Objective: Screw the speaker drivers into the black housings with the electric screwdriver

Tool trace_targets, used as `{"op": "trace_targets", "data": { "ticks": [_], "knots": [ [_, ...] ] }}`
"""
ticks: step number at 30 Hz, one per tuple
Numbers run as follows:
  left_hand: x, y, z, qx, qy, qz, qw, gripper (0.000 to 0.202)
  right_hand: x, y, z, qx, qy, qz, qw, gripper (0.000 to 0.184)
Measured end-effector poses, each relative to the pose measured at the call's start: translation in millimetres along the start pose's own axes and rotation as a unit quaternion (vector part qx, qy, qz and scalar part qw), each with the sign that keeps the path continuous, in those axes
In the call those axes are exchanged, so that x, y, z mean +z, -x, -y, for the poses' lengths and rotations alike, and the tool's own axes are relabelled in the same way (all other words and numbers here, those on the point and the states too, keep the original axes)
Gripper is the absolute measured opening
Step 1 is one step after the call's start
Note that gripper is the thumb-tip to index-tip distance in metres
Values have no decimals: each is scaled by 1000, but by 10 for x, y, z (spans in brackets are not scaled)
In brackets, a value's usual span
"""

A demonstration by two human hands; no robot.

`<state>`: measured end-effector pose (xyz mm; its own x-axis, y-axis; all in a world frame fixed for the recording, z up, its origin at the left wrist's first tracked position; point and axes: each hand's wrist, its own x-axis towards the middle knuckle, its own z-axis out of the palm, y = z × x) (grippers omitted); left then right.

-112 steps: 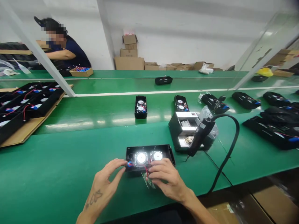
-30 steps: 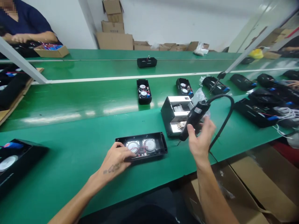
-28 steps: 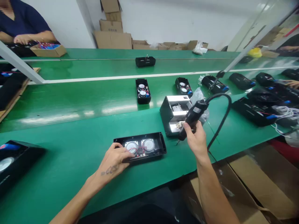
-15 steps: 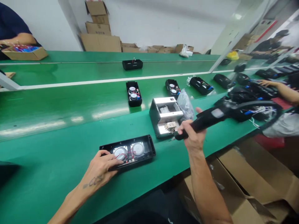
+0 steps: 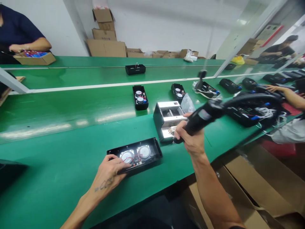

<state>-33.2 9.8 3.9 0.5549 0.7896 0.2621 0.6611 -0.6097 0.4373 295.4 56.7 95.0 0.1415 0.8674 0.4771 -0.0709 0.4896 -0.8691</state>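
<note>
An open black speaker housing with two round silver drivers lies on the green bench in front of me. My left hand rests on its near left corner, fingers laid over the rim. My right hand is closed around a black corded power tool, held in the air above the bench right of the housing, its tip pointing down and left. The tool's thick black cable loops away to the right.
A silver and black box stands just behind the tool. Two more speaker housings sit on the conveyor, others at right. A co-worker's hand works at right; another person sits at back left. Cardboard boxes lie below.
My right hand took the tool from beside the silver box, lifted it and swung it, the cable trailing right. My left hand stayed on the housing. The view shifted slightly.
</note>
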Motion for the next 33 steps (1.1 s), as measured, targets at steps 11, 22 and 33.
{"op": "trace_targets", "data": {
  "ticks": [11,22,33],
  "knots": [
    [-12,-50,-75,13,21,-12,1000,25,707,540,-68,36,-141,98,985,56],
    [5,-44,-62,0,19,12,1000,22,823,556,-107,47,-134,98,985,50],
    [1,-49,-55,7,21,9,1000,18,851,554,-90,35,-126,104,986,46]
  ]
}}
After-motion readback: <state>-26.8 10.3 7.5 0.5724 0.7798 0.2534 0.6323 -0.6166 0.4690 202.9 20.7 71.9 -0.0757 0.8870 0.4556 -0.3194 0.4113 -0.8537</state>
